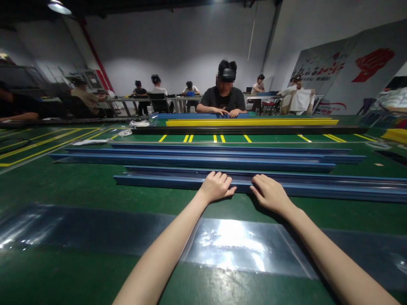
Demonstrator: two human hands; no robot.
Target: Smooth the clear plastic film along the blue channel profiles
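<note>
Both my hands rest on the near edge of a long blue rail (318, 186) that lies across the green table (79, 186). My left hand (216, 186) is closed, fingers curled over the rail's edge with the thumb against its side. A short gap to the right, my right hand (269, 193) grips the same rail with fingers bent over its top. My forearms cross a clear plastic strip (235, 245) lying flat near me.
Several more blue rails (197, 160) lie parallel beyond. Further off are yellow rails (251, 122) and a black one (244, 130). A person in a dark shirt (223, 99) works opposite; others sit at tables behind. Yellow lines mark the table.
</note>
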